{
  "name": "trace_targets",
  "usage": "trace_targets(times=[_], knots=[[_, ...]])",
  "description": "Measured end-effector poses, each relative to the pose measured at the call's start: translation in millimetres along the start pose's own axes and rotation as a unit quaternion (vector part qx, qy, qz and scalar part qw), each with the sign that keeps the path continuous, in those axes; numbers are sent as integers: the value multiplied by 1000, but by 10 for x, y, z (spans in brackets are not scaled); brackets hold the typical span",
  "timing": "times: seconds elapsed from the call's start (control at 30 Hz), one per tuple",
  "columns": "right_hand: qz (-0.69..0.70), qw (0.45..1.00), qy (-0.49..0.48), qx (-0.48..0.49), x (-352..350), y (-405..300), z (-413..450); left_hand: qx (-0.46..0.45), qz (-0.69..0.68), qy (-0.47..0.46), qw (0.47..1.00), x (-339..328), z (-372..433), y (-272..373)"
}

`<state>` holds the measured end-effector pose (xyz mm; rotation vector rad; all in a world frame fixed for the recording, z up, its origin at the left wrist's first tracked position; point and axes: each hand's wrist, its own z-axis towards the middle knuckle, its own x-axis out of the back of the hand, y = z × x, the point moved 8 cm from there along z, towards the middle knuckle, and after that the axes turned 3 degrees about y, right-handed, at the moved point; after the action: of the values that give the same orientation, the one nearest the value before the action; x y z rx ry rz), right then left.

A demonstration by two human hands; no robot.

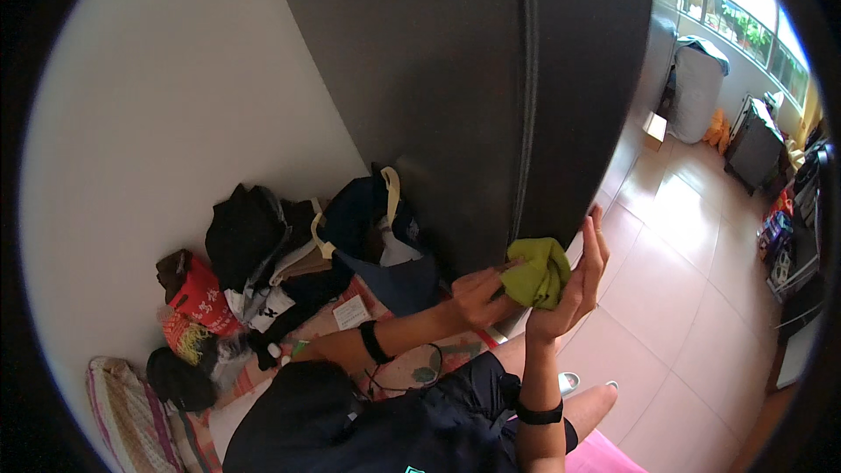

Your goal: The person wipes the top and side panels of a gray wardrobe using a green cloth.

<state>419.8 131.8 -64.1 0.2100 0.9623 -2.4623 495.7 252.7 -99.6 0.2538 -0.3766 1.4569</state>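
My left hand (483, 295) reaches across with bent fingers on a crumpled yellow-green cloth (539, 270), beside the lower edge of a dark cabinet panel (453, 98). My right hand (578, 286) is raised at the cloth's other side, its fingers straight and its palm turned towards the cloth and the panel's edge. Its thumb is hidden by the cloth. Whether the right fingertips touch the panel's edge is hard to tell. A ribbed vertical strip (525, 98) runs down the dark surface above the cloth. Each wrist wears a black band.
A navy tote bag (394, 282) with cream handles, dark folded clothes (250, 230) and a red bag (204, 295) lie on a patterned bed cover (453, 351) by the white wall. Pale floor tiles (657, 302) stretch right, towards a grey suitcase (755, 144) and windows.
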Motion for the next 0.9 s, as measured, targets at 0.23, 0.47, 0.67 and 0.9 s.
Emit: trace_targets(times=[0.23, 0.47, 0.67, 0.9], knots=[[-42, 999, 4, -21, 26, -7, -104, -80, 5, -37, 996, 52, 57, -125], [-89, 995, 47, 7, -44, 84, -207, -184, 150, -79, 968, 250, -144, -784], [-114, 982, 152, 24, -203, 139, -342, 14, 169, 14, 985, 593, -563, -2149], [-310, 919, 228, 89, -271, 250, -440, 226, 220, 152, 937, 1105, -587, -3214]])
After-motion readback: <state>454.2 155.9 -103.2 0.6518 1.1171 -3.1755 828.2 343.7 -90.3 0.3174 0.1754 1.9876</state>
